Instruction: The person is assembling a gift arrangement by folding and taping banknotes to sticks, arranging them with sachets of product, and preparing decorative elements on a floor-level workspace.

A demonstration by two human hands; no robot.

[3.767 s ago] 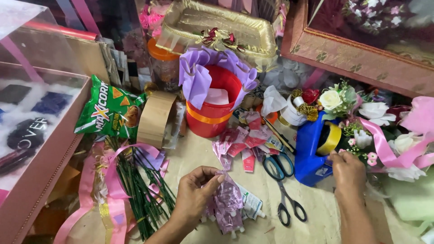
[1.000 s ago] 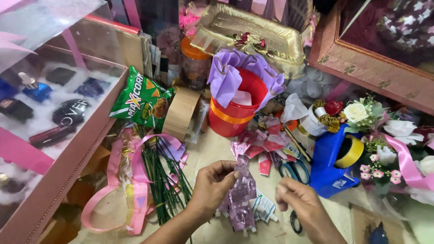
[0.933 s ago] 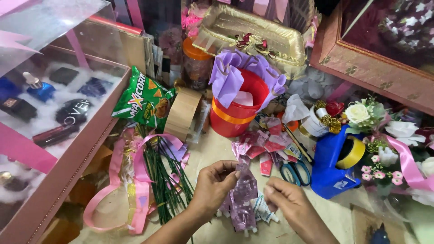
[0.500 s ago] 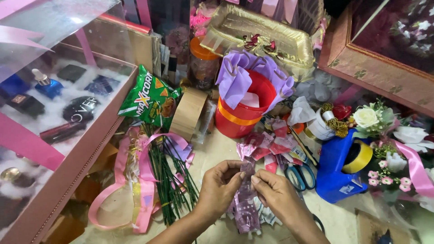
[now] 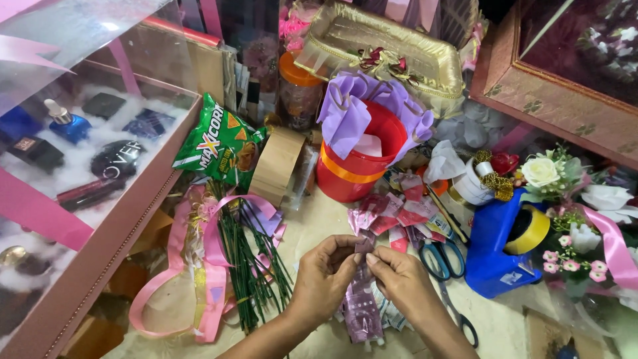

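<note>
Folded pink-and-silver foil strip (image 5: 362, 302) stands between the two hands at the bottom middle of the head view, its long axis running roughly upright in the frame, from the pinch at its top end down to a loose, crinkled tail near the table edge.

Going from the left: the green wire stems (image 5: 249, 266) and the pink ribbon loop (image 5: 193, 279) lie well off to the left of the work, untouched. Next comes the left hand (image 5: 323, 276), its thumb and forefinger closed on the strip's upper end from the left. The strip hangs just below and between the fingertips. The right hand (image 5: 405, 282) meets it from the other side, thumb and forefinger likewise pinched on the same top end, so both grips sit almost touching each other at one point, and neither hand is clearly nearer. The rest of the strip lies below the grip, toward the person.

Further right, the blue-handled scissors (image 5: 444, 256) lie flat just beside the right hand, and the blue tape dispenser (image 5: 495, 256) stands beyond them.
</note>
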